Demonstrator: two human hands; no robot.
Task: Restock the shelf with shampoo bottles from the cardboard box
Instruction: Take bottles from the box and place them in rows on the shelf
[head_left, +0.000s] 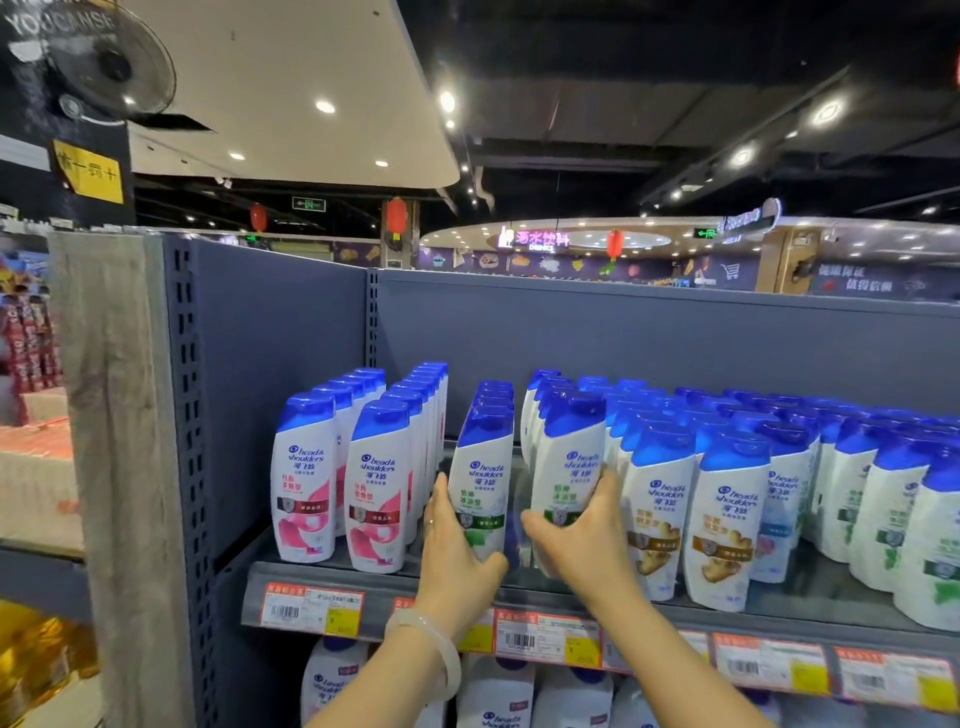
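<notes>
The left hand (453, 540) grips a green-labelled shampoo bottle (480, 483) on the shelf (332, 577). Just beside it, the right hand (582, 525) clasps a second green bottle (569, 457), fingers curled round its lower half.

The white, blue-capped shampoo bottles on the shelf (322, 564) carry the brand "head & shoulders" in blue lettering, plainly legible on the pink-labelled bottle (305, 478) at the shelf's left end, its neighbour (377, 488), the two green-labelled bottles (480, 483) and (569, 467) at mid shelf, and the ginger-labelled bottles (657, 499); Chinese characters sit beneath each logo. Price tags (310, 610) along the shelf's front edge show barcodes and a "¥" sign, the figures too small to read. A glowing sign (542, 240) far behind reads "DRINKS" under Chinese characters.
</notes>
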